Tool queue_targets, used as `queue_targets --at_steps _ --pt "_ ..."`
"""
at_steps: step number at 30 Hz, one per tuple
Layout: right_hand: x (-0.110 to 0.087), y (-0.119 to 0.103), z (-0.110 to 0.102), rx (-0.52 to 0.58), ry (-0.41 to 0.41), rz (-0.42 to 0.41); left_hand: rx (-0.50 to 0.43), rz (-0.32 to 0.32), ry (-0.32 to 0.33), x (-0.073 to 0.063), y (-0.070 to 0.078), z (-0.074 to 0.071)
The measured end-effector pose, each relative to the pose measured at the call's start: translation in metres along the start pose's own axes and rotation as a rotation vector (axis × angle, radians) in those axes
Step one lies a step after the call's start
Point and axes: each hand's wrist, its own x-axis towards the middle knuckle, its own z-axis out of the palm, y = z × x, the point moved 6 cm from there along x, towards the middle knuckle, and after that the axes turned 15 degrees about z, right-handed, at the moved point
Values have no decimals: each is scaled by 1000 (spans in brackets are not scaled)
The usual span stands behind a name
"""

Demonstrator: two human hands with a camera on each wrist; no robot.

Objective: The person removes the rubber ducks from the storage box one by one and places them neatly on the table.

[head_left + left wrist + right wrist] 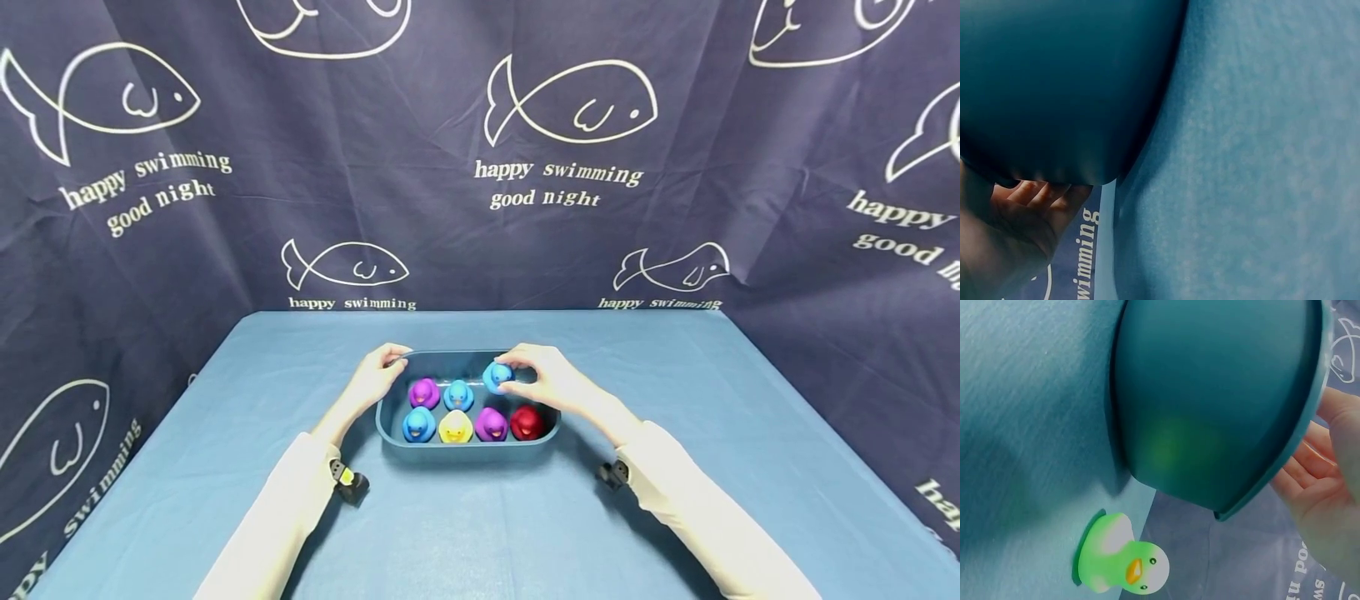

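A dark teal oblong bin [468, 452] stands on the table with several rubber ducks in it. My left hand [372, 377] grips its rim at the back left corner; in the left wrist view the fingers [1041, 197] reach behind the bin wall [1072, 87]. Over the back right part of the bin, my right hand [551, 377] pinches a light blue rubber duck [497, 377] between thumb and fingers. Below it sit a red duck [527, 422] and a purple duck [492, 425]. The bin wall hides the pinched duck in the right wrist view.
Further left in the bin are a yellow duck [455, 427], a blue duck [419, 425], another light blue duck [458, 396] and another purple duck [424, 392]. A green duck [1116, 556] stands on the table outside the bin. Dark printed cloth [442, 225] hangs behind the table.
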Motion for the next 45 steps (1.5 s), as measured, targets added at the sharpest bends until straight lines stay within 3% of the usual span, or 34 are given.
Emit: queue_targets --at_steps 7,16,24,31,40,45 --pt "-4 1 -8 -1 41 -37 25 10 2 2 -1 -1" --pt "-13 9 -16 5 78 24 25 3 -1 1 -3 -1" --pt "-18 13 -27 -12 128 -14 19 6 5 2 -2 -1" --pt "-22 22 -34 38 123 1 17 5 1 1 -3 0" --pt "-30 31 -42 17 131 64 2 16 9 0 -1 0" --pt "-35 34 -46 -1 146 49 -1 16 9 0 0 0"
